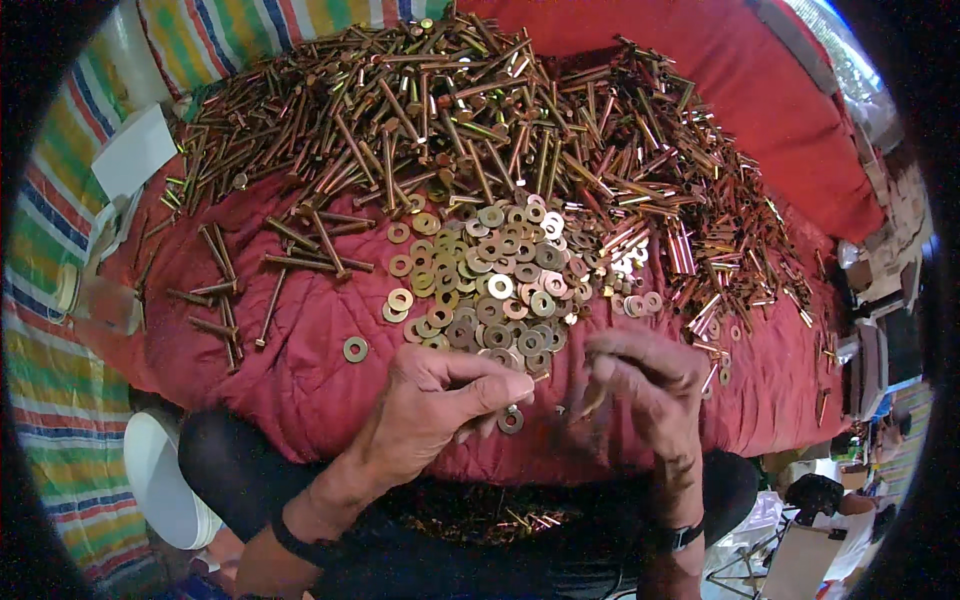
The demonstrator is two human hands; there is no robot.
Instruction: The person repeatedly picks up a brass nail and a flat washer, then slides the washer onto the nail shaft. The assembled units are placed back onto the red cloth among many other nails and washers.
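Pinching a brassy piece (542,377), mostly hidden, in left hand (425,405); right hand (650,385) blurred, fingers bent, can't tell grip. Washers (488,282) piled just beyond on red cloth (300,390), bolts (420,125) behind.

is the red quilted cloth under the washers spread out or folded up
Spread out: the red quilted cloth lies wide, though creased, beneath the washer pile and the heap of bolts.
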